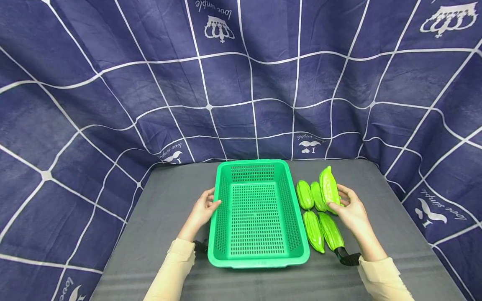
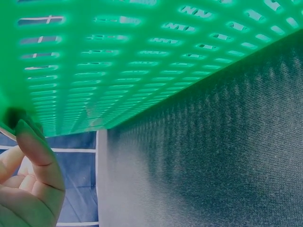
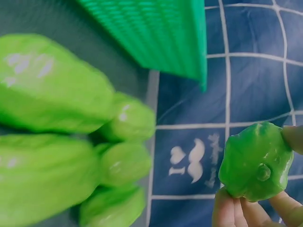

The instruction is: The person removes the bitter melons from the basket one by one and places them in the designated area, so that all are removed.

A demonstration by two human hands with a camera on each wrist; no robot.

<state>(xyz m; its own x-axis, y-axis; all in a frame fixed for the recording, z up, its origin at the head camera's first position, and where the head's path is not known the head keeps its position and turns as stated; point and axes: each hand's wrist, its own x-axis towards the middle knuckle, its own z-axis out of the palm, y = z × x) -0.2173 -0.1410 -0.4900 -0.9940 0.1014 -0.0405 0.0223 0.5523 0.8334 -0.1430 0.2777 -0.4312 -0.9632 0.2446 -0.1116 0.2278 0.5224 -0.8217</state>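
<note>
My left hand (image 1: 203, 207) grips the left rim of a green plastic basket (image 1: 259, 262), thumb over the rim and fingers outside. Slotted holes cover the basket's walls and floor, and nothing lies inside. In the left wrist view, the thumb (image 2: 40, 153) is against the rim beside the slotted wall (image 2: 142, 66). My right hand (image 1: 352, 209) holds a bumpy green bitter melon (image 1: 329, 186) above the table, right of the basket. Its rounded end with a stem stub shows in the right wrist view, fingertips around it. Several more bitter melons (image 1: 313, 230) lie below, close together.
The basket stands on a dark grey table (image 1: 165, 196). Along the back and sides hangs a navy cloth (image 1: 271, 83) with white grid lines. Two bitter melons (image 3: 47, 85) lie nearest the right wrist camera, with smaller-looking ones (image 3: 125, 163) behind them.
</note>
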